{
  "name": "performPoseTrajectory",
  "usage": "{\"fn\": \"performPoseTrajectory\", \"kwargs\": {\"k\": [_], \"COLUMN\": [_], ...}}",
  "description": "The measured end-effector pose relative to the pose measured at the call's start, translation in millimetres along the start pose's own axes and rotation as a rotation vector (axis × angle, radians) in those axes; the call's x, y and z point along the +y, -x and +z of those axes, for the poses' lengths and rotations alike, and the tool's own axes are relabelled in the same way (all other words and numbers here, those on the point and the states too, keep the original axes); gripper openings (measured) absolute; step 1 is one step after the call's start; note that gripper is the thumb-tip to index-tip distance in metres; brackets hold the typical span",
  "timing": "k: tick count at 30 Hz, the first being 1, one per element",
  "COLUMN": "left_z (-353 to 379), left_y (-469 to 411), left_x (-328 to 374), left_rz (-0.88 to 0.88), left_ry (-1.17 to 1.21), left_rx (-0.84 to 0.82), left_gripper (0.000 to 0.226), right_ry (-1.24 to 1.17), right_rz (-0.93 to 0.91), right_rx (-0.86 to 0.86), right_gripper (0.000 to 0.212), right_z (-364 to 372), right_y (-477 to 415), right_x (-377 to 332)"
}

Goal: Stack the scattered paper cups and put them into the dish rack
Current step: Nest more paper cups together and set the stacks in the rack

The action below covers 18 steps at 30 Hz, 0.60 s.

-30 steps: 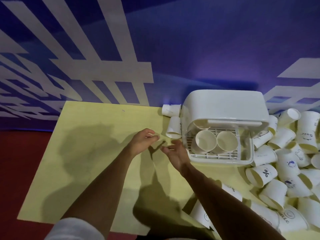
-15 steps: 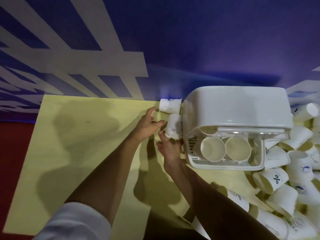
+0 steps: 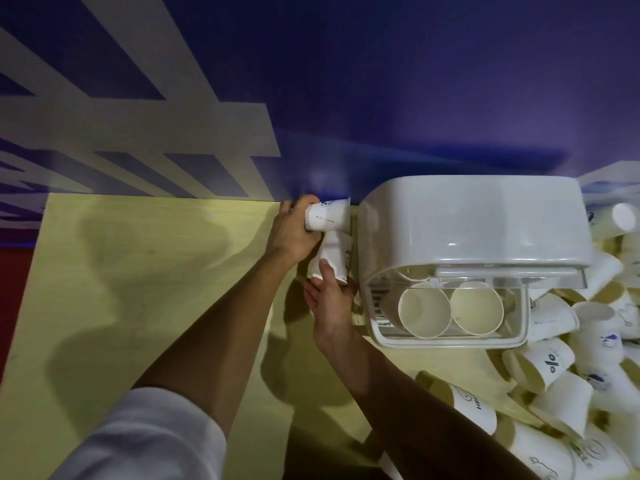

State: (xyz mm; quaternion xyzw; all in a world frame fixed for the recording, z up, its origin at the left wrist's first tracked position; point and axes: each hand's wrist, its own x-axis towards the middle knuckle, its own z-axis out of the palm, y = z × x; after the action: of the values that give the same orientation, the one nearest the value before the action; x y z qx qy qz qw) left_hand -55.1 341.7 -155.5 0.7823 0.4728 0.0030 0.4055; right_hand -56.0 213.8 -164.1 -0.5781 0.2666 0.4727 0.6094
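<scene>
My left hand point(image 3: 289, 233) was wrapped around a paper cup point(image 3: 327, 218) lying on its side at the far edge of the yellow worktop point(image 3: 138, 289), right against the blue wall point(image 3: 415, 98). The fingers curled over the cup's closed end, the thumb side below, so the cup was gripped rather than merely touched. Its open mouth pointed toward the dish rack point(image 3: 478, 237), which stood just beside it.

My right hand point(image 3: 329, 303) held a second cup point(image 3: 334, 259), this one just nearer to me than the first and touching it. The thumb point(image 3: 327, 271) pressed on the cup's side wall while the other fingers went underneath, where I could not see them clearly. That cup sat close against the left wall of the rack.

The rack was white, with a domed cover raised over a clear front flap. Inside the tray, two cups point(image 3: 450, 313) lay side by side with their mouths turned toward me, touching each other.

To the right of the rack and in front of it, a heap of loose cups point(image 3: 571, 375) was scattered over the worktop, most lying on their sides, several printed with dark blue marks. One cup marked with a percent sign point(image 3: 540, 363) lay just in front of the rack's right corner. A white sleeve point(image 3: 145, 441) covered my left forearm.
</scene>
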Motion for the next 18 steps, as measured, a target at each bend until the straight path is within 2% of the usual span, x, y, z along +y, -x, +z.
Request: {"fn": "performPoseTrajectory", "kwargs": {"k": [4, 10, 12, 18], "left_z": [0, -9, -15, -32], "left_y": [4, 27, 41, 90], "left_x": [-4, -21, -29, -42], "left_rz": [0.008, -0.103, -0.161, -0.270], "left_ry": [0.012, 0.047, 0.085, 0.212], "left_rx": [0.023, 0.033, 0.046, 0.093], "left_gripper": [0.055, 0.050, 0.050, 0.051], "right_ry": [0.055, 0.118, 0.139, 0.263], "right_rz": [-0.006, -0.011, -0.024, -0.179], "right_rx": [-0.018, -0.037, -0.058, -0.166], "right_gripper": [0.081, 0.063, 0.063, 0.068], "right_z": [-6, -18, -22, -33], "right_y": [5, 21, 29, 63], "right_x": [0, 0, 1, -5]}}
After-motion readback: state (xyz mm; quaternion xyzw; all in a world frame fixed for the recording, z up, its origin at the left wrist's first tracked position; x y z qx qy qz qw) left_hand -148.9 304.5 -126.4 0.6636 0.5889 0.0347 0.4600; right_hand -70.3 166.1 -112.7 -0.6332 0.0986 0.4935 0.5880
